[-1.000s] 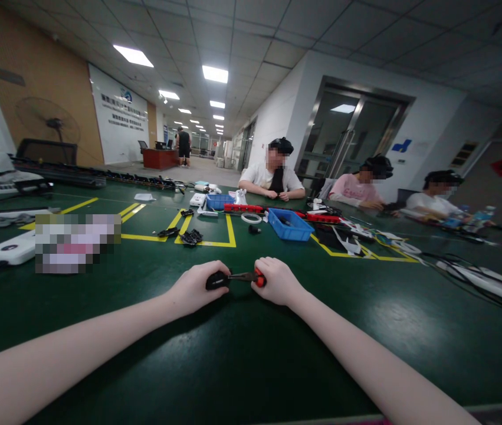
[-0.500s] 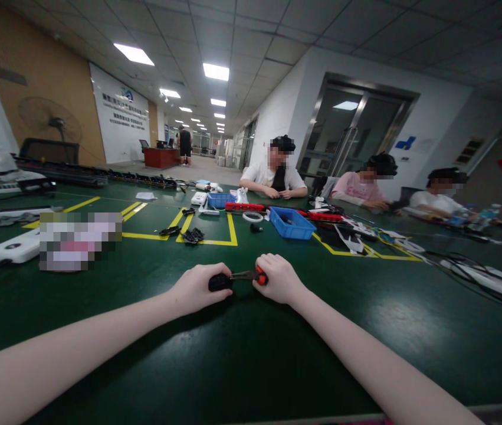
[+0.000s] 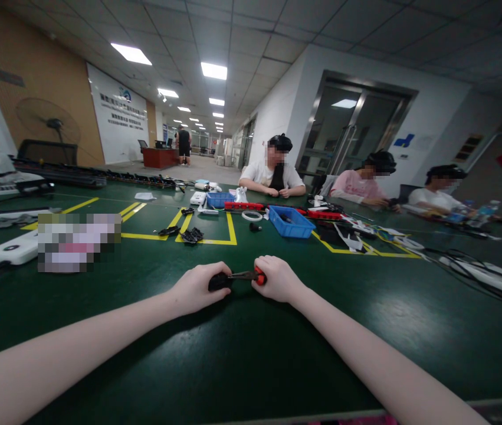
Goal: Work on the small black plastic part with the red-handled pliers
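Just above the green table [image 3: 233, 366], my left hand [image 3: 198, 287] is closed around a small black object [image 3: 219, 281], whose kind I cannot make out. My right hand [image 3: 278, 280] grips pliers [image 3: 244, 275] by their red handles. The slim metal jaws point left and reach the black object's right end; whether they clamp it cannot be seen. Fingers hide most of the handles and part of the black object.
Beyond my hands lie black broken-looking parts [image 3: 192, 235] by yellow tape, a blue bin [image 3: 290, 222], a white ring [image 3: 251, 216] and a small black piece [image 3: 255, 226]. A white power strip [image 3: 14, 247] lies left, cables [image 3: 481, 268] right. Several people sit across the table.
Both hands keep almost the same place and grip, with the pliers still at the black object. The view has shifted very slightly.
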